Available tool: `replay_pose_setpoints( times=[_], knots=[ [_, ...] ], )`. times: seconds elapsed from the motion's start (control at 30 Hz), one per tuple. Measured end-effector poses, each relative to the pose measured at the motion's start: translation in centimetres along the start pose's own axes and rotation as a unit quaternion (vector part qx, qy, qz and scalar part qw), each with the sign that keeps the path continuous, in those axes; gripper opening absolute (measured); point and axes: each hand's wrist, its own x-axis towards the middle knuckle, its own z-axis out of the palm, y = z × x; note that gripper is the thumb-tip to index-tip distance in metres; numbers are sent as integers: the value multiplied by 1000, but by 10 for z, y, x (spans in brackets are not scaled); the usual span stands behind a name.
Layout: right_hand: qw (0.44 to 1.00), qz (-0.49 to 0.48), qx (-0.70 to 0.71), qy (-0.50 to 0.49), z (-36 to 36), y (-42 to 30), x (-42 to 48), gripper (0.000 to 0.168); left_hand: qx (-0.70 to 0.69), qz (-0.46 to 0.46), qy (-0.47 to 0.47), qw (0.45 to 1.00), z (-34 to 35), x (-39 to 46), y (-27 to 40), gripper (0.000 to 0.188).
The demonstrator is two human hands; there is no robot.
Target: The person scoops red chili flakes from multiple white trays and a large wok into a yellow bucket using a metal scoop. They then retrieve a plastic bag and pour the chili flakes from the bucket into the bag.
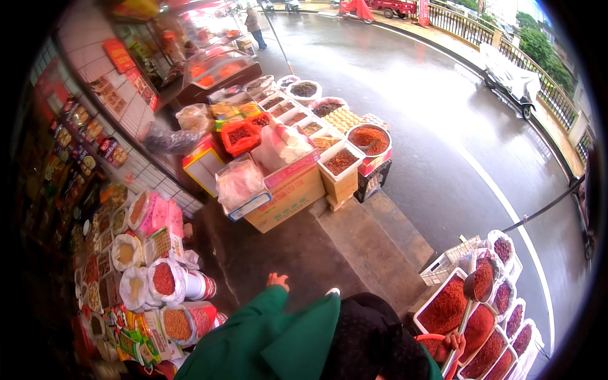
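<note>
My right hand grips the handle of a long metal ladle at the lower right. Its bowl is raised above tubs of chili, and red flakes show at the bowl. Beneath the ladle lie a white tub of ground red chili and a tub of finer red powder. A red-rimmed basin with red contents sits beside my right hand, partly hidden. My left hand hangs over the dark floor in a green sleeve, holding nothing, its fingers slightly apart.
Steps lead down to a wet road. Ahead stand a cardboard box and several tubs of dried goods, including a chili tub. Sacks line the left. A white plastic crate stands right. A person stands far off.
</note>
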Motion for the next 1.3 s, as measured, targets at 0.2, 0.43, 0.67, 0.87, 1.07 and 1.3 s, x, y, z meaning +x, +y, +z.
replay_pose_setpoints(
  times=[0.2,0.43,0.67,0.87,1.07,1.3],
  knots=[
    [997,-38,66,-25,15,23,-1,18,3,6,-5,1000,-8,0,10,37],
    [999,-2,27,33,18,15,-2,17,-3,14,-7,1000,-7,6,12,36],
    [999,-9,24,36,17,18,0,16,7,15,3,1000,-9,12,11,36],
    [999,-12,26,37,15,20,1,16,16,10,-8,1000,-12,18,17,37],
    [999,-11,25,41,14,21,3,15,17,15,4,1000,-4,20,9,37],
    [999,-13,24,39,14,22,2,15,9,22,-21,999,-9,17,12,37]
  ],
)
